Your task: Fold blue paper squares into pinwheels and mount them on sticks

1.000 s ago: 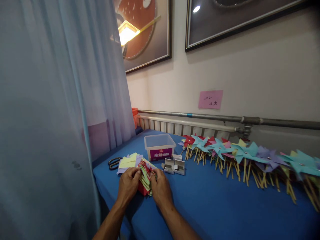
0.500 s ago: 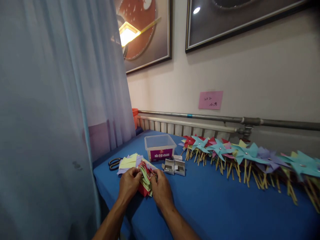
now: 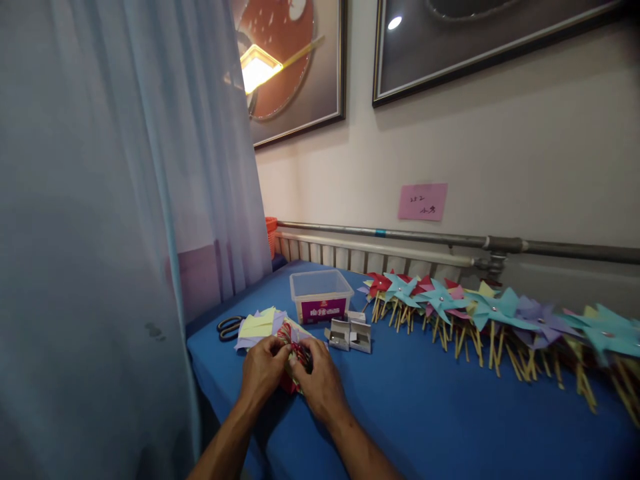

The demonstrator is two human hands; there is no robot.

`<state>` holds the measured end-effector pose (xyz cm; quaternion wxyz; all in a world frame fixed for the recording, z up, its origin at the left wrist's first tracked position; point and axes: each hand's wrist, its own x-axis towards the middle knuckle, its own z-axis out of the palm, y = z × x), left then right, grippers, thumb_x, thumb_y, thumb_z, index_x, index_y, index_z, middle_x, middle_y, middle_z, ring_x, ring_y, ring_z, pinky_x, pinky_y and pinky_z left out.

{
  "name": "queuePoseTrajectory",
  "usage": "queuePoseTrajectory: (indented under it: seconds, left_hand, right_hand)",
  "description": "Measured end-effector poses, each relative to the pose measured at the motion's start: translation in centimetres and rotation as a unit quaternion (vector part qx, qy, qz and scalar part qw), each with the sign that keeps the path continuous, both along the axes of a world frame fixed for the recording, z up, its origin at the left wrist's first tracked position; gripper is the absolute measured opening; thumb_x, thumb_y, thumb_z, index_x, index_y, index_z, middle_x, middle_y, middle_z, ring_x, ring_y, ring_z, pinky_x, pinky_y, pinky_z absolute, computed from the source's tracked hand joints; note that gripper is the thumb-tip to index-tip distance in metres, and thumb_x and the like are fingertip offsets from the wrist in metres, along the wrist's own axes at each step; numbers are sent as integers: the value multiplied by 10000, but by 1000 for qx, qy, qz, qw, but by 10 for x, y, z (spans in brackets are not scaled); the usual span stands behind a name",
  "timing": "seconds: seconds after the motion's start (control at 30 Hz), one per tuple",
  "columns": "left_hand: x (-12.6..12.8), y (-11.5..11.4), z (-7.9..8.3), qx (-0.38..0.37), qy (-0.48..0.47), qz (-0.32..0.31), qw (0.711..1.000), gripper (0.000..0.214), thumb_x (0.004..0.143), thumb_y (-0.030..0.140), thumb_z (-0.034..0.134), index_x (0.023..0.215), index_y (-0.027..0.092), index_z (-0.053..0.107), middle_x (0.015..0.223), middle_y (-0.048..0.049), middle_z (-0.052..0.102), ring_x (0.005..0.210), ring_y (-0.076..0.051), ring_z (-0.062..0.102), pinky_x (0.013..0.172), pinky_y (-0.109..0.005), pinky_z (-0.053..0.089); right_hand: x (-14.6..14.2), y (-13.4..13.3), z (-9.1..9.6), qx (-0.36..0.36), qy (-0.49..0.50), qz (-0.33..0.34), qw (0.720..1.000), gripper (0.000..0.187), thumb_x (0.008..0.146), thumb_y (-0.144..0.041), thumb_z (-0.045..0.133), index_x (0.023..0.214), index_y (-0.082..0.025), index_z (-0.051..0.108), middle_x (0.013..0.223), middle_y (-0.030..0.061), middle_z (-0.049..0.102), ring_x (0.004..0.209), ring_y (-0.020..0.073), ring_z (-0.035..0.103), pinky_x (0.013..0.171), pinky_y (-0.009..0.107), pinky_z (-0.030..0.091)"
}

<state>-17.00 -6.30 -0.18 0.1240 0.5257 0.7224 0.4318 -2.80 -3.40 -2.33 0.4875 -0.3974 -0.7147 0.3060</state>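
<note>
My left hand (image 3: 264,367) pinches the near left side of a bundle of coloured paper sheets (image 3: 286,333), red, green and yellow. My right hand (image 3: 319,381) is curled round the bundle's right side, its thumb close to the left fingertips. Between them the sheets are gathered, and the fingers hide much of the bundle. Just beyond the left hand, yellow and lilac paper sheets (image 3: 256,325) lie on the blue table cover (image 3: 425,413). Two small open grey boxes (image 3: 340,335) stand beyond my right hand; what they hold is too small to name.
Black-handled scissors (image 3: 230,328) lie at the left. A clear plastic tub (image 3: 321,287) with a purple label stands behind the papers. Many finished paper pinwheels (image 3: 444,298) on sticks line the right side along the wall. A blue curtain (image 3: 125,200) hangs left; a metal pipe (image 3: 425,237) runs behind.
My hands have drawn closer together over the bundle. The right fingers have moved left and now cover more of the sheets. The view has shifted very slightly.
</note>
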Motion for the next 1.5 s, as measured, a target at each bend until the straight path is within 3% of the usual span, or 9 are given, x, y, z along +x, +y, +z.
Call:
queuePoseTrajectory:
  seconds: [0.43,0.6,0.67,0.77,0.9,1.1,1.37,1.5]
  left_hand:
    - [0,1,-7,20,27,-8,999,151,873,245,593,832,208,734,786,-5,731,725,-160,635,679,-253,405]
    - [2,-7,-3,140,85,-7,987,210,901,245,559,945,217,763,935,-58,753,887,-207,668,824,-303,471]
    - [7,-9,1,156,112,-17,981,226,903,233,546,933,216,769,926,-70,746,896,-211,666,837,-304,469]
    - [15,-7,7,76,105,-35,991,221,887,218,552,872,214,772,907,-65,757,869,-206,674,791,-288,442]
    - [17,0,10,-24,-13,-36,999,314,932,320,510,807,191,767,812,-58,770,751,-198,676,680,-274,401]
    - [9,11,7,-65,-50,-7,997,390,881,467,582,676,167,724,648,-58,713,636,-201,627,569,-275,323]
    - [6,18,0,-72,-128,0,989,354,838,456,609,652,165,688,596,-49,677,576,-188,593,551,-273,354]
    - [6,18,-2,-74,-132,6,988,238,790,325,611,614,172,660,568,-34,654,551,-169,565,536,-262,343]
  right_hand:
    - [-2,3,1,-62,-17,-54,996,201,933,-321,504,979,-226,674,968,79,783,932,248,722,801,318,492]
    - [1,6,1,-66,6,-70,995,237,935,-349,500,965,-223,699,920,68,787,883,238,721,743,300,491]
    - [2,7,1,-65,13,-67,996,245,939,-361,500,955,-222,701,903,67,786,872,240,720,740,303,493]
    - [3,6,3,-68,19,-59,996,258,947,-377,490,945,-224,698,885,65,782,848,240,719,730,305,493]
    - [4,6,5,-69,27,-59,996,259,947,-381,489,927,-229,697,873,57,782,821,233,713,713,301,486]
    - [3,6,7,-83,40,-52,994,258,937,-387,509,891,-224,704,848,46,774,783,222,702,704,294,475]
    - [3,7,6,-79,38,-52,995,244,924,-393,536,853,-231,704,797,25,767,736,209,687,687,288,472]
    - [2,8,5,-82,39,-50,995,256,923,-398,527,859,-228,707,811,32,771,745,218,691,686,296,472]
